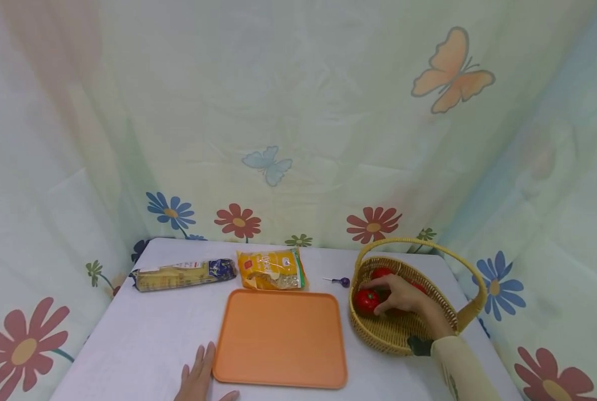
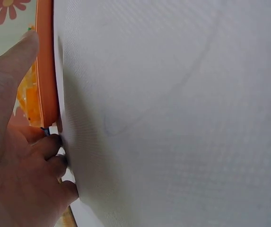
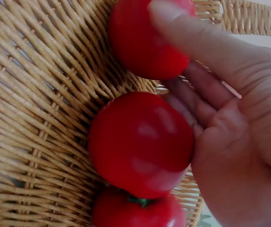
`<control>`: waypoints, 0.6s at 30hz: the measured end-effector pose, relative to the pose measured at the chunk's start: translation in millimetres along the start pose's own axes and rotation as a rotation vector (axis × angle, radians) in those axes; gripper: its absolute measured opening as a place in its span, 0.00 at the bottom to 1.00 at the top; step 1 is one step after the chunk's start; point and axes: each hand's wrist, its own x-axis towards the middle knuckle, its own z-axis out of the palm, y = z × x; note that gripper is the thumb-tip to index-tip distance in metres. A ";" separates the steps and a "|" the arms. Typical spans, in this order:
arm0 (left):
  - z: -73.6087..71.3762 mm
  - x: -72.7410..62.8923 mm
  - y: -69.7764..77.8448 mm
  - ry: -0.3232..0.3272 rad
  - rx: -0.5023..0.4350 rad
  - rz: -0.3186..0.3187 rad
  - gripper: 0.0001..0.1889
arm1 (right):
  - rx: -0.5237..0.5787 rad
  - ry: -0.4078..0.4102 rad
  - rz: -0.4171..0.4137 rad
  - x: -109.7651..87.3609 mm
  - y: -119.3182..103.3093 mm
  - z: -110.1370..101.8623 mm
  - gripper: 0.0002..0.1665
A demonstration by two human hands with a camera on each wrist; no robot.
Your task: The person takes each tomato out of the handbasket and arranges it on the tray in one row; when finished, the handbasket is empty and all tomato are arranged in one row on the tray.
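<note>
My right hand (image 1: 400, 294) reaches into a wicker basket (image 1: 378, 335) and grips a red tomato (image 1: 366, 301) at its left side. In the right wrist view the thumb lies across this tomato (image 3: 142, 45), with fingers partly hidden behind it. A second tomato (image 3: 140, 142) sits beside the palm, and a third tomato (image 3: 137, 210) with a green stem is lower. My left hand (image 1: 198, 376) rests on the table by the lower left corner of an orange tray (image 1: 280, 340). Its fingers are extended and hold nothing.
Behind the tray lies a yellow bag of dry food (image 1: 270, 270). A long pack of spaghetti (image 1: 183, 275) is to its left. Between bag and basket is a small purple thing (image 1: 345, 282) with a thin pale stick. The basket's tall handle (image 1: 464, 262) arches over it.
</note>
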 end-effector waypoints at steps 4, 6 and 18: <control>1.4 0.0 -1.1 0.008 -0.008 -0.002 0.72 | -0.015 0.028 0.048 -0.5 0.6 2.2 0.36; 2.0 0.2 -2.0 0.010 -0.010 0.004 0.71 | -0.023 0.041 0.063 -1.6 0.8 3.4 0.36; 2.5 1.6 1.3 0.055 0.071 0.064 0.61 | -0.005 0.109 0.086 -4.7 -5.6 5.9 0.37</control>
